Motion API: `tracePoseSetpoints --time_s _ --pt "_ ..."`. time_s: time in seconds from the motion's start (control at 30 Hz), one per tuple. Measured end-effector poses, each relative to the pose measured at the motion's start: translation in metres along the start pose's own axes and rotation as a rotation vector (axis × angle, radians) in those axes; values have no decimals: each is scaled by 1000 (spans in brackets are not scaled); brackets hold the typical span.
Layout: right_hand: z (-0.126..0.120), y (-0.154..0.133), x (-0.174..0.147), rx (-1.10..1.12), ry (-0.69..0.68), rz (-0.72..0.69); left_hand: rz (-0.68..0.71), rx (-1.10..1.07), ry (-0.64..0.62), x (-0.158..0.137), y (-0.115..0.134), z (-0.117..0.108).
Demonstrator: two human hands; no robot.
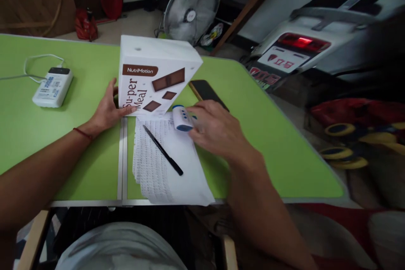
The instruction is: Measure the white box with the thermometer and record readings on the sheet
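A white NutriMotion "Su-per Meal" box [160, 78] with brown bar pictures stands on the green table. My left hand [110, 103] grips its lower left edge, thumb on the front and fingers around the side. A small white device with blue ends and blue dots [182, 118] is at the box's lower right corner. My right hand [215, 128], slightly blurred, closes its fingers on that device's right side; its exact kind cannot be told. Below the box lie printed paper sheets [171, 160] with a black pen [163, 149] across them. Behind my right hand lies a dark phone [207, 93].
A white power bank [53, 87] with a cable sits at the left of the green table [268, 147]. A metal seam runs across the tabletop. Beyond the table stand a fan [191, 10] and a white scooter [303, 46] with a lit red tail light.
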State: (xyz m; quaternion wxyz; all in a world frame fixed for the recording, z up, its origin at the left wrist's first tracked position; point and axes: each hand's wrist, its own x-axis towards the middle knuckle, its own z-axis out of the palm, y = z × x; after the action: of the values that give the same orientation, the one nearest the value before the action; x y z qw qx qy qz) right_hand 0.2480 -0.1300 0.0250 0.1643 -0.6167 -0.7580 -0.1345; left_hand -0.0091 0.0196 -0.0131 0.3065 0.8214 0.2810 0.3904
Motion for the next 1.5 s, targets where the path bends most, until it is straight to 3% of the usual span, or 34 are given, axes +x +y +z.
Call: tracePoseSetpoints --time_s 0.07,0.13,0.2,0.27,0.37,0.43,0.47,0.53,0.6,0.73,0.93,1.27,1.5 --pt "2 16 -2 -81 -173 159 -76 -100 25 1 4 1" --pt "8 26 -3 -88 -310 214 -103 -150 61 0 8 2" --pt "11 31 -3 -31 -350 231 -111 -153 92 0 12 2" --pt "7 32 -1 48 -245 281 -117 -156 118 -1 17 2" --pt "-16 24 6 227 173 459 -146 -194 150 -3 29 1" --pt "-36 9 15 484 470 522 -182 -228 153 -5 38 0" --pt "-45 -1 20 658 527 509 -199 -242 148 -6 41 0" --pt "-58 -26 29 1040 484 449 -225 -249 126 -9 45 1" --pt "-59 -51 36 1313 428 476 -236 -225 107 -11 45 2" --pt "-30 -82 40 1701 325 547 -244 -162 65 -12 45 2" --pt "15 -82 33 1704 217 516 -205 -152 8 -9 50 -1" --pt "16 -88 34 1685 236 502 -207 -209 -23 -8 51 -2" --pt "23 -89 37 1628 325 532 -198 -156 -33 -8 50 -3"
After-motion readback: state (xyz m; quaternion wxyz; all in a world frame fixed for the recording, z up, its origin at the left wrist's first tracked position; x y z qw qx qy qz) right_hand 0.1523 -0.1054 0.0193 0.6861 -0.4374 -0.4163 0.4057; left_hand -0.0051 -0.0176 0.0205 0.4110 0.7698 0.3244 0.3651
